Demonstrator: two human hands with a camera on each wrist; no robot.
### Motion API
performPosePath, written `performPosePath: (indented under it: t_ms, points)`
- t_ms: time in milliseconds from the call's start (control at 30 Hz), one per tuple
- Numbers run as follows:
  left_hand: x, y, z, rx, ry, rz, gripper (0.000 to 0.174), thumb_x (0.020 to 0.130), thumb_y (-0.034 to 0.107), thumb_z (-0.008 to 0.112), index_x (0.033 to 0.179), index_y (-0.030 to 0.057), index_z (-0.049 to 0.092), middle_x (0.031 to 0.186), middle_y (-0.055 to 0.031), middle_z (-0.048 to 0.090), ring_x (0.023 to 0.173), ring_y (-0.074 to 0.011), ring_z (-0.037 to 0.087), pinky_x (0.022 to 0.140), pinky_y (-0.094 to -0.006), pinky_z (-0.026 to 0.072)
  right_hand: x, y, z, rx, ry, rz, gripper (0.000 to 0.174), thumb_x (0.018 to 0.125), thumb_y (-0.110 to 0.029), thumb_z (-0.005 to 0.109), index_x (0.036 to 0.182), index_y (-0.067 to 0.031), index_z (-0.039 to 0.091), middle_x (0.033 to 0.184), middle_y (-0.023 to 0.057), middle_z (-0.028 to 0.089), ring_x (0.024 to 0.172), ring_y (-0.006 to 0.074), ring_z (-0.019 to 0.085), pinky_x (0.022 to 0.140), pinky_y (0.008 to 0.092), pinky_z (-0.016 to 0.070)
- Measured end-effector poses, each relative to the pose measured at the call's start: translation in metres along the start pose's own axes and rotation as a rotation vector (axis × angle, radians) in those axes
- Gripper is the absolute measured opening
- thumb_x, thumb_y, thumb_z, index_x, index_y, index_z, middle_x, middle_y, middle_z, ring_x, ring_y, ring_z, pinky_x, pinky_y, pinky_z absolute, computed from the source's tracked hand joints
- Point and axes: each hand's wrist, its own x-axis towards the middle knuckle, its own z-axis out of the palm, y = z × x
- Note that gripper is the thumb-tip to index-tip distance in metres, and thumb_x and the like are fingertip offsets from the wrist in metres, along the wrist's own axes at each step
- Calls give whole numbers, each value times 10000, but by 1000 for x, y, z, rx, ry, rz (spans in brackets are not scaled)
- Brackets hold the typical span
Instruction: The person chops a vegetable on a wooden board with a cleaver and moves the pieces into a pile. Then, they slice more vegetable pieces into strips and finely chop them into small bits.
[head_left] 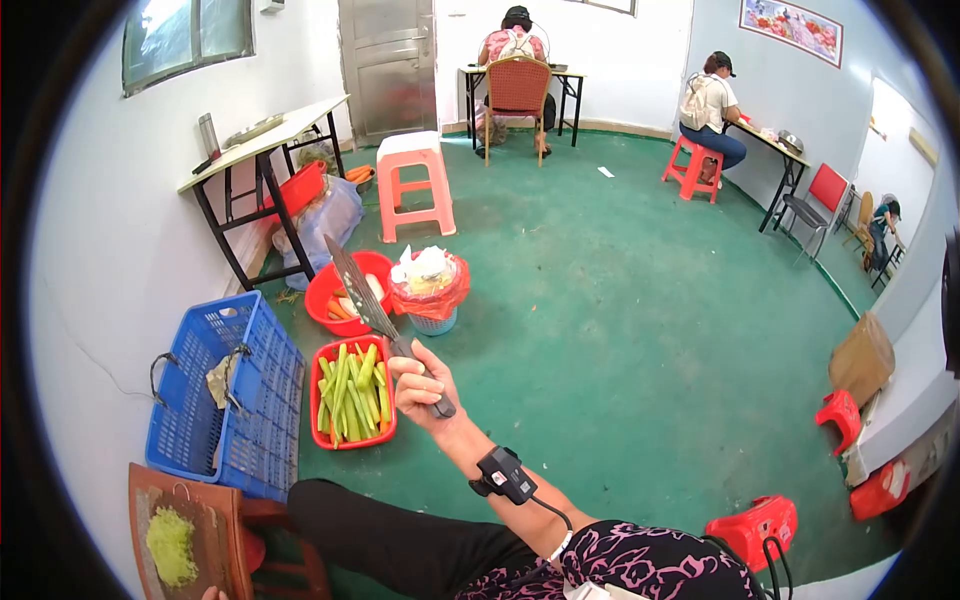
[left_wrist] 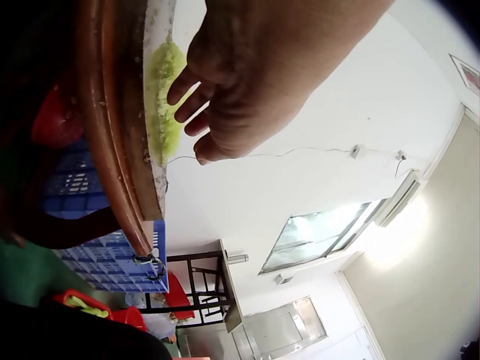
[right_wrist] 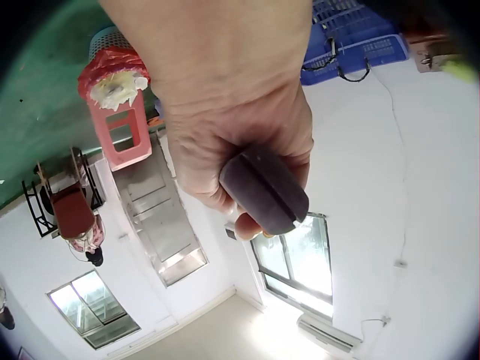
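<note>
My right hand [head_left: 425, 385] grips the dark handle of a kitchen knife [head_left: 358, 285], raised over the floor. Its broad blade points up and away to the left, with small green bits stuck on it. In the right wrist view the butt of the knife handle [right_wrist: 262, 191] pokes out of the curled fingers. A heap of finely chopped pale-green vegetable [head_left: 172, 548] lies on a cutting board [head_left: 212, 560] at lower left. Beside that heap, my left hand [left_wrist: 251, 97] hangs with loosely bent fingers and nothing in them; only its fingertips enter the head view.
A red basket of cut green stalks [head_left: 322, 430] stands before me, with a red basin [head_left: 318, 290] of carrots and a lined bin [head_left: 435, 325] beyond. A blue crate [head_left: 265, 400] is at left. Further off are a pink stool [head_left: 415, 150], tables and two seated people.
</note>
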Motion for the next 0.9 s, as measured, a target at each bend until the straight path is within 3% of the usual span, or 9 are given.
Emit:
performPosePath:
  t_ms: [267, 400, 433, 500, 633, 667, 700, 733, 900]
  points:
    - [-2, -6, 6, -28, 15, 14, 335, 916, 312, 567, 1079, 29, 642, 1112, -154, 611, 1029, -307, 567, 898, -403, 456, 9, 12, -3, 2, 7, 25, 415, 991, -240, 380, 1327, 1, 345, 683, 21, 380, 407, 88, 428, 380, 246, 409]
    - [-8, 4, -11, -32, 30, -4, 342, 915, 317, 569, 1097, 35, 633, 1131, -158, 601, 1052, -296, 560, 916, -402, 447, 16, 27, -9, -17, 20, 151, 348, 985, -296, 385, 835, 12, 442, 650, 23, 385, 388, 89, 449, 359, 243, 416]
    - [-1, -58, 13, -239, 87, 147, 139, 861, 36, 581, 976, -43, 588, 1000, -113, 592, 990, -203, 560, 898, -306, 428, 17, 37, 0, -8, 67, 149, 382, 982, -310, 382, 688, -68, 349, 639, 18, 384, 384, 88, 458, 348, 244, 421]
    - [-27, 5, -3, -243, 185, 28, 104, 805, 7, 608, 904, -20, 626, 911, -122, 620, 886, -237, 603, 814, -311, 470, 23, 44, -7, 8, 55, 257, 366, 980, -299, 376, 703, -59, 388, 648, 17, 391, 389, 88, 452, 341, 247, 422]
    - [-62, 18, -33, -80, 188, 36, 198, 788, 168, 644, 911, 14, 659, 958, -146, 641, 930, -303, 608, 830, -360, 474, 34, 81, -19, 70, 128, 343, 386, 973, -345, 404, 690, -87, 365, 658, 30, 405, 417, 91, 497, 339, 238, 438]
    - [-72, 7, -42, -8, 202, 22, 202, 783, 165, 645, 915, 13, 659, 955, -149, 640, 935, -311, 604, 835, -370, 473, 38, 94, -25, 82, 164, 393, 401, 976, -360, 400, 878, 24, 460, 668, 44, 415, 412, 104, 503, 336, 239, 434]
    - [-84, 4, -53, -13, 227, -38, 197, 778, 153, 649, 910, 8, 658, 954, -153, 638, 938, -322, 598, 831, -383, 472, 41, 117, -24, 102, 194, 426, 515, 982, -356, 383, 1220, 100, 364, 682, 60, 422, 405, 118, 504, 333, 241, 433]
    - [-97, -5, -59, -42, 279, -86, 204, 778, 153, 652, 911, -1, 655, 953, -156, 636, 933, -323, 598, 830, -390, 470, 43, 120, -41, 147, 180, 472, 619, 986, -345, 377, 1397, 57, 147, 688, 64, 416, 399, 128, 499, 331, 242, 434]
    - [-140, -34, -80, 1, 389, -400, 271, 777, 163, 659, 971, -25, 638, 973, -174, 620, 908, -317, 599, 828, -380, 468, 65, 191, -91, 220, 279, 680, 515, 995, -259, 386, 1361, 49, 196, 690, 60, 400, 395, 119, 482, 326, 225, 445]
